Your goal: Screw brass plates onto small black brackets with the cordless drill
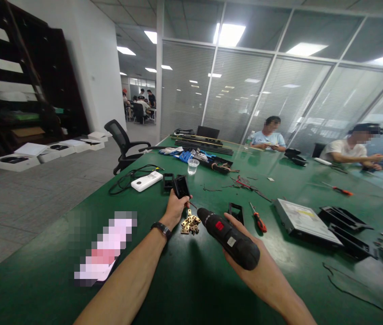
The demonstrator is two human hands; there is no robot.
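My left hand [175,208], with a dark watch on its wrist, is closed around a small black plastic part [181,186] that it holds upright on the green table [184,280]. My right hand [242,243] grips a black cordless screwdriver with a red label [228,237], its nose pointing left toward the left hand. Between the two hands lies a small heap of brass-coloured metal pieces [190,224].
A red-handled screwdriver [257,218], a black bracket [236,212], a flat optical drive [304,221] and black trays [347,225] lie to the right. A white power bank with cable [146,181] and a plastic cup [193,166] sit farther off. Two seated people work across the table.
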